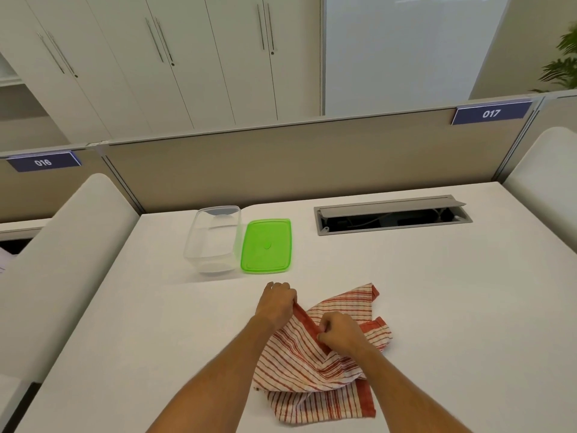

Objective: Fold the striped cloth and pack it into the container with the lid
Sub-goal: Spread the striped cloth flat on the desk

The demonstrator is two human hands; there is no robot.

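Note:
A red-and-white striped cloth [315,382] lies crumpled on the white desk [437,307], near the front edge. My left hand [276,304] pinches the cloth's red hem at its upper left end. My right hand [340,334] grips the same hem a little further along, so the hem runs taut between them. A clear plastic container [214,240] stands open at the back left of the desk. Its green lid [267,246] lies flat beside it on the right, touching or nearly touching it.
An open grey cable tray [392,215] is sunk into the desk at the back right. A beige partition [296,160] closes off the far edge. White padded dividers [62,260] flank the desk on both sides.

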